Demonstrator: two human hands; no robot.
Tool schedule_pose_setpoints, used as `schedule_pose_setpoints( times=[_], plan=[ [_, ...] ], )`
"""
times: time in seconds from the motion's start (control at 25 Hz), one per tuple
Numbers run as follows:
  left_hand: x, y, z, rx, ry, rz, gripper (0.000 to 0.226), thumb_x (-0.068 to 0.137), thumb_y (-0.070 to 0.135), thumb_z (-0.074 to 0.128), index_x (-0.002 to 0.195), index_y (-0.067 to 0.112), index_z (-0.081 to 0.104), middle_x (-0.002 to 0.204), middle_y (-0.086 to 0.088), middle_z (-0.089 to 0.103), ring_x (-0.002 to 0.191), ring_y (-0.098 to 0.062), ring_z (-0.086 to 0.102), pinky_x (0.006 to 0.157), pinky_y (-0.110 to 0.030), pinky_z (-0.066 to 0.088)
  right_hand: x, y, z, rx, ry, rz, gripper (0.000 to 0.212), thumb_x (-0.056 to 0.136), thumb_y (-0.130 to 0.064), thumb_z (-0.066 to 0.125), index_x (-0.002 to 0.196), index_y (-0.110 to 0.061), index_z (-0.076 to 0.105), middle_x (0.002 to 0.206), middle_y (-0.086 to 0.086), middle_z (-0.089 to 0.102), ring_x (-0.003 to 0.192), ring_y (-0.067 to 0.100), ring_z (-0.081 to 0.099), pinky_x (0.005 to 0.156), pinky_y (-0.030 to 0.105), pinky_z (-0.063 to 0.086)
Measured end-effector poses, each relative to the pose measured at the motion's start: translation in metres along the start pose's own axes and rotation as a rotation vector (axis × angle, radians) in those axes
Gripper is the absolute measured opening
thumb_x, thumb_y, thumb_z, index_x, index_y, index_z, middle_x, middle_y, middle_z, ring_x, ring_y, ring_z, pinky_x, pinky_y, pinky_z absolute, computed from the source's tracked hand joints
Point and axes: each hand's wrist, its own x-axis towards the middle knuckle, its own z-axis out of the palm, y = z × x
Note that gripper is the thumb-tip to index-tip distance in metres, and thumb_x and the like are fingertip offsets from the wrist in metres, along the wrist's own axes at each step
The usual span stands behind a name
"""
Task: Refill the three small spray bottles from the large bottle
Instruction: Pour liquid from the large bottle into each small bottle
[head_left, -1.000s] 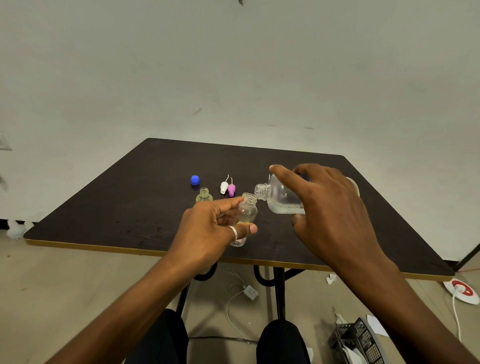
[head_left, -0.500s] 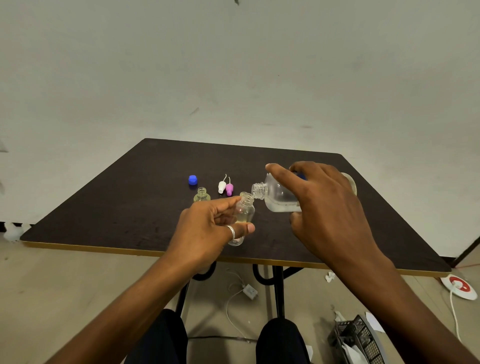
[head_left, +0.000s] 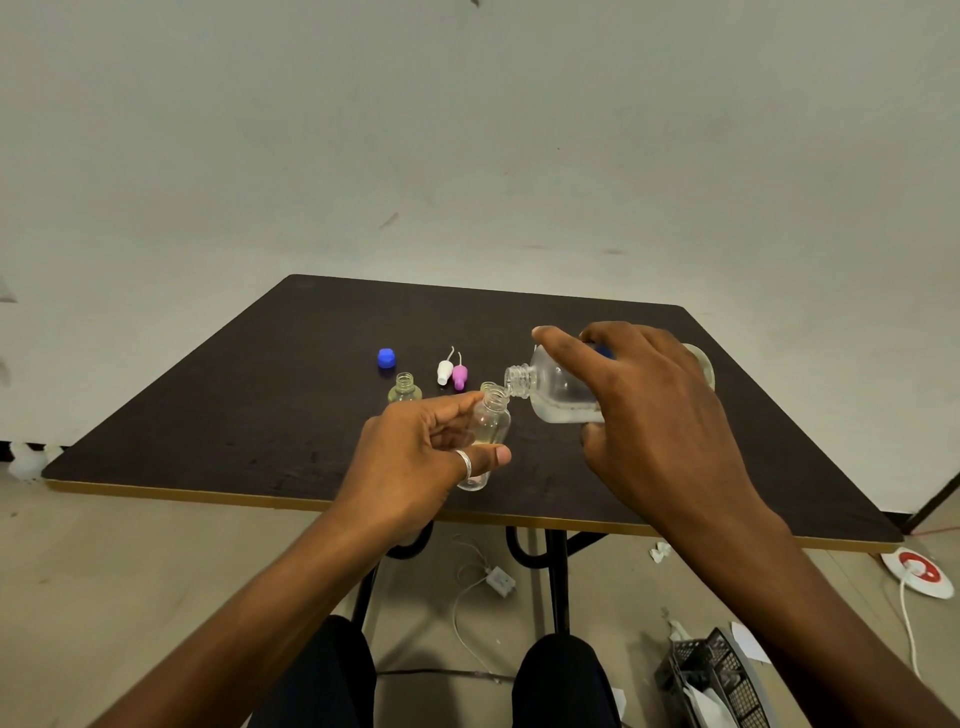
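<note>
You are pinching the small clear plastic spray bottle (head_left: 488, 428) in your left hand (head_left: 415, 457), thumb across its near side and fingers curling round the far side. You are holding it uncapped and leaning slightly toward your right hand (head_left: 660, 415). That hand is gripping the large clear bottle (head_left: 556, 389) from above, fingers wrapping its body and the forefinger stretching along its shoulder. The large bottle is lying almost level, its long axis running leftward from your right palm. Its open neck is meeting the small bottle's mouth just above your left fingertips; whether the rims are touching cannot be told. Liquid is pooling along the large bottle's lower side, so the pour is probably depending on a little more tilt with the two mouths lined up. Beyond your left hand, a second small uncapped bottle (head_left: 404, 388) is standing on the dark brown table (head_left: 234, 431). Past it are lying a white spray top (head_left: 445, 371), a pink spray top (head_left: 460, 375) and a blue cap (head_left: 386, 358). A third small bottle is not showing. Farther off, a plain pale wall (head_left: 467, 156) is closing the room.
</note>
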Motion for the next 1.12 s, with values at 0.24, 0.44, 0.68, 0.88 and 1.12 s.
schedule_pose_setpoints(
  times=[0.24,0.44,0.68,0.88,1.12],
  plan=[
    [-0.0003,0.0000,-0.0002,-0.006,-0.002,-0.005,0.054,0.072,0.028,0.084,0.121,0.037,0.065,0.104,0.028,0.070,0.095,0.015,0.064,0.076,-0.002,0.047,0.0004,-0.0001,0.0005,0.005,-0.012,0.001,0.087,0.067,-0.011,0.084,0.141,-0.033,0.044,0.129,0.010,0.059,0.120,0.034,0.051,0.096,0.051,0.045],
    [-0.0010,0.0000,-0.0002,-0.001,0.002,-0.014,0.054,0.071,0.028,0.085,0.120,0.039,0.064,0.097,0.031,0.069,0.095,0.015,0.064,0.076,-0.001,0.047,-0.0002,0.0002,-0.0003,0.005,-0.008,-0.008,0.085,0.069,-0.011,0.081,0.142,-0.033,0.042,0.131,0.009,0.057,0.122,0.034,0.050,0.097,0.050,0.043],
    [-0.0010,0.0012,0.0007,-0.002,0.002,-0.024,0.056,0.072,0.027,0.084,0.125,0.033,0.066,0.110,0.018,0.073,0.100,0.009,0.066,0.092,-0.020,0.052,-0.0001,-0.0001,0.0002,0.008,-0.010,-0.007,0.086,0.068,-0.010,0.083,0.141,-0.033,0.044,0.130,0.009,0.058,0.121,0.034,0.051,0.097,0.050,0.044],
    [-0.0026,0.0025,0.0007,-0.014,0.000,-0.021,0.056,0.072,0.025,0.084,0.125,0.032,0.066,0.108,0.018,0.073,0.097,0.010,0.066,0.092,-0.021,0.053,-0.0002,0.0001,0.0012,0.009,-0.003,-0.012,0.086,0.066,-0.009,0.083,0.140,-0.032,0.046,0.128,0.010,0.060,0.119,0.035,0.052,0.095,0.050,0.045],
    [-0.0026,0.0024,0.0003,-0.004,-0.004,-0.015,0.057,0.073,0.026,0.084,0.126,0.031,0.065,0.110,0.017,0.073,0.099,0.009,0.066,0.094,-0.024,0.053,0.0003,0.0000,0.0018,0.011,-0.002,-0.012,0.087,0.065,-0.009,0.084,0.140,-0.031,0.046,0.128,0.011,0.060,0.119,0.036,0.053,0.095,0.051,0.045]
  ],
)
